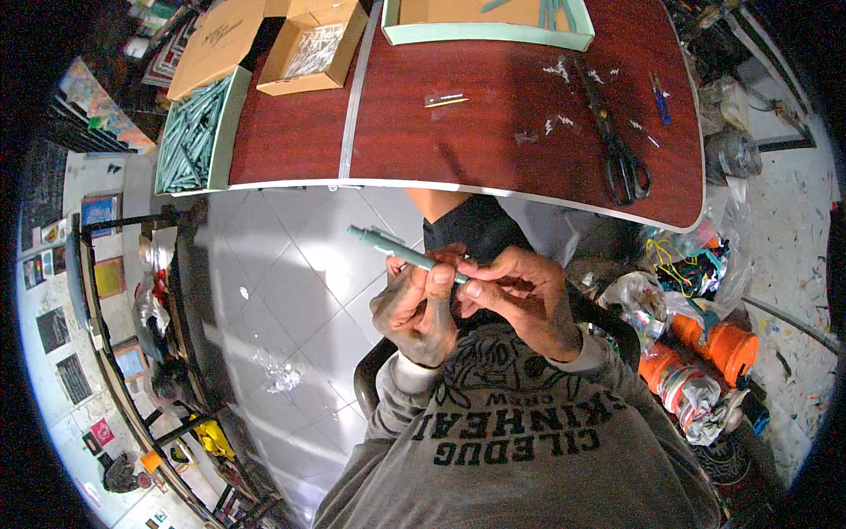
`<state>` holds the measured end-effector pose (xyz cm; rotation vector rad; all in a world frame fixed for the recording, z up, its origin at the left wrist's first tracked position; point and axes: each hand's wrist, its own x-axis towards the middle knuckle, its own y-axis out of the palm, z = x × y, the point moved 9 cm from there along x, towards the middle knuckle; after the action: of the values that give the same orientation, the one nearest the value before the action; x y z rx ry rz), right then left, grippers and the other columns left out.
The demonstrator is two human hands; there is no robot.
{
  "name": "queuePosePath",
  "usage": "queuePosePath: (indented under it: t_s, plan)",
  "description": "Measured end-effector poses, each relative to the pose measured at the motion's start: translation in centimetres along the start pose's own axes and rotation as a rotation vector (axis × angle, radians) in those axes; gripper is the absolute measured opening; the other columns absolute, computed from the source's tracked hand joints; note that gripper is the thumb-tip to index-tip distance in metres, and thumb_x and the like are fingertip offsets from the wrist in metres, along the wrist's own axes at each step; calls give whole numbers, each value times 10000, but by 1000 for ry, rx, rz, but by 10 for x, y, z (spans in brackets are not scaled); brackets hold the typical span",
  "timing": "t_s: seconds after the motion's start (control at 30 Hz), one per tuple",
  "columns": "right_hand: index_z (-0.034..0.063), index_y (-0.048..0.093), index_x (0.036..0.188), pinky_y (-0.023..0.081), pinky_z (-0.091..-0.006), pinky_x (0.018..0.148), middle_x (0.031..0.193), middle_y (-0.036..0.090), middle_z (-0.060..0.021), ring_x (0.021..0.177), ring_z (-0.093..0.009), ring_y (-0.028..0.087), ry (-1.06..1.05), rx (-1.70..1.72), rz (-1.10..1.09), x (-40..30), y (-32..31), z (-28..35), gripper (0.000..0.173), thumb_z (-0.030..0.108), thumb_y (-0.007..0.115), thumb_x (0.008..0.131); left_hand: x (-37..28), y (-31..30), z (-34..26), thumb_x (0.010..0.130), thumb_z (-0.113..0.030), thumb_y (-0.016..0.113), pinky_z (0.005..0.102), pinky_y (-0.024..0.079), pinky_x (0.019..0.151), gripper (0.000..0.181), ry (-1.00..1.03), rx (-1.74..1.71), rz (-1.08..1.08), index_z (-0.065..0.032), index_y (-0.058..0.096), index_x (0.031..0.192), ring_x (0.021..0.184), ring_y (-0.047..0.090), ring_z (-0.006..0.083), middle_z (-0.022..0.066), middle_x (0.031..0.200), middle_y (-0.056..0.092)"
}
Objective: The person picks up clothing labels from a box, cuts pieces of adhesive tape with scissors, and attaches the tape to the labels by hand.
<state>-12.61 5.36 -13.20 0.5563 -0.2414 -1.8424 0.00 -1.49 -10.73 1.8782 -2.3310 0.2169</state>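
Note:
A green click pen (pixel 390 245) is held in front of my chest, its clip end pointing up and to the left. My left hand (pixel 418 301) is wrapped around the middle of the barrel. At the other end, my right hand (pixel 519 291) pinches the pen's tip part between thumb and fingers, which partly hide it. A box of green pens (pixel 195 135), filled with many like it, stands at the table's left edge. Beyond the table's middle, a shallow light-green box (pixel 489 33) holds several green pieces.
On the dark red table (pixel 410 142) lie black scissors (pixel 615 145), a blue-handled small tool (pixel 661 102), white scraps (pixel 562 69) and a thin yellow strip (pixel 449 102). A cardboard box (pixel 310 56) contains small clear pieces. Orange containers (pixel 720 347) and plastic bags stand on my right; a rack (pixel 125 330) is at left.

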Motion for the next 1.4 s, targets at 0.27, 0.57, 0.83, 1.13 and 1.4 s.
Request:
queuePosePath:
  t_s: [0.27, 0.57, 0.83, 1.13, 1.4]
  plan:
    - [-15, 580, 910, 591, -335, 664, 864, 693, -163, 708, -227, 706, 119, 112, 69, 5, 4, -15, 104, 40, 668, 910, -2, -4, 5, 982, -140, 583, 403, 369, 983, 226, -68, 34, 50, 33, 725, 952, 800, 716, 217, 101, 776, 741]
    - [-12, 551, 968, 592, -356, 683, 862, 683, -165, 752, -243, 709, 237, 228, 161, -5, 6, -26, 145, 90, 647, 932, 41, -18, -7, 1009, -243, 553, 290, 514, 649, 312, -79, -236, -211, 50, 655, 983, 752, 666, 198, 166, 920, 690]
    - [-13, 522, 975, 605, -329, 682, 871, 695, -164, 773, -216, 715, 63, -19, 100, -1, 6, -19, 116, 16, 627, 936, 33, -29, -26, 992, -282, 582, 295, 554, 586, 382, 3, -27, -308, 92, 656, 980, 686, 651, 209, 163, 848, 672]
    - [-33, 533, 1005, 602, -312, 728, 852, 672, -119, 801, -199, 712, 62, -48, 53, -1, 12, -17, 128, -25, 628, 921, 27, -34, -36, 993, -352, 563, 318, 524, 568, 428, 40, 58, -325, 68, 642, 958, 685, 630, 237, 172, 830, 655]
    - [2, 620, 945, 546, -281, 711, 807, 679, -72, 769, -144, 681, -6, -95, 19, 2, 10, -18, 97, 88, 658, 922, 24, -31, -42, 1003, -335, 552, 321, 538, 548, 427, 112, 70, -325, 84, 627, 977, 706, 637, 248, 190, 823, 650]
